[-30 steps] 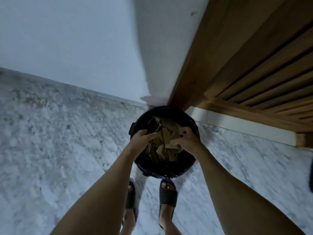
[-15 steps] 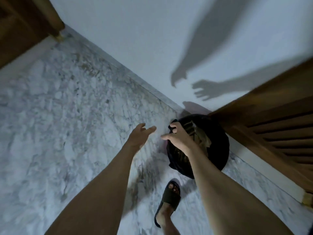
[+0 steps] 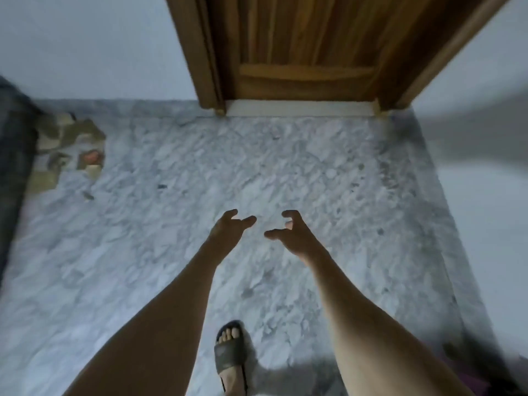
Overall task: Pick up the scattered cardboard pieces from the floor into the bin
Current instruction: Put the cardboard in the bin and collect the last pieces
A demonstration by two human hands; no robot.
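Scattered brown cardboard pieces (image 3: 68,150), blurred, lying flat on the marble floor (image 3: 257,172), far left

floor (image 3: 285,172): grey-white veined marble, smooth, faint sheen | door (image 3: 303,44) at 12 o'clock: brown grained wood, satin | cardboard pieces (image 3: 68,150) at 9 o'clock: tan, matt, torn | sandal (image 3: 231,357) at 6 o'clock: dark, matt
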